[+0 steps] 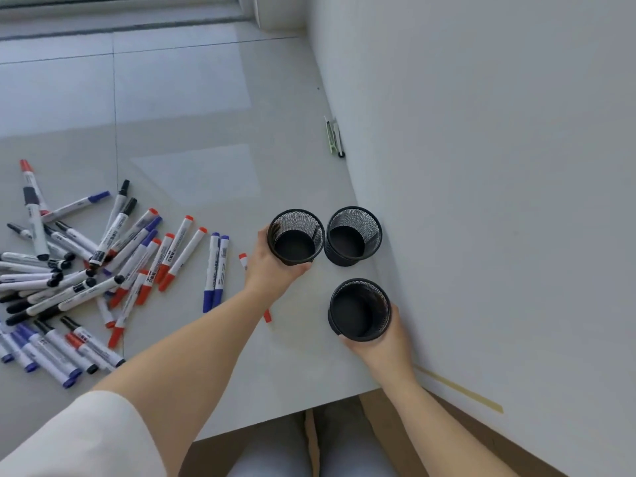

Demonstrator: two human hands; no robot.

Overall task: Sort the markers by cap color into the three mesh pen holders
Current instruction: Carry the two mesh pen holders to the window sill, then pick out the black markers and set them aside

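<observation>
Three empty black mesh pen holders stand upright near the wall on the white table [206, 173]. My left hand [272, 266] grips the far-left holder [295, 236]. Right beside it stands the far-right holder [353, 235], untouched. My right hand [378, 335] grips the near holder [359, 309]. A heap of white markers [86, 270] with red, blue and black caps lies at the left. Two blue-capped markers [215, 270] lie side by side closer to the holders. A red-capped marker [243, 260] lies partly hidden under my left forearm.
A white wall [481, 166] runs along the table's right side. A small green and white clip-like object [334, 136] lies against it further back. A strip of tan tape [457, 389] sits at the wall's base. My knees show below the table's front edge.
</observation>
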